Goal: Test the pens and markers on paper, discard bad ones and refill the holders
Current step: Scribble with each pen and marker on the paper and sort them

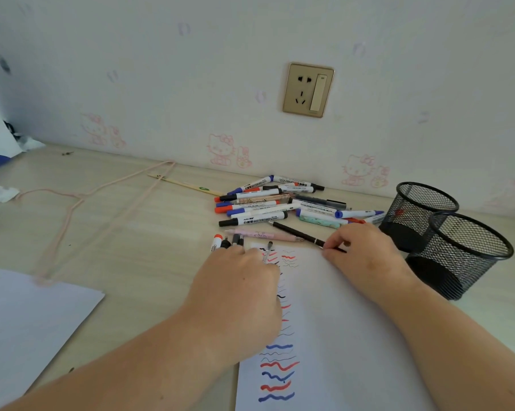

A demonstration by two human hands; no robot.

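Testing looks nearly done: the paper [324, 321] carries a column of squiggles. The right hand [360, 253] pinches a black pen [302, 235] at the sheet's far edge; the left hand [238, 280] grasps several pens. Next, probably scribbling, then loading the mesh holders [457, 256] at right.

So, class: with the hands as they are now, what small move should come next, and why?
Probably lift the black pen that the right hand pinches and drop it into the nearer mesh holder: the paper already carries many test squiggles, and both holders look empty.
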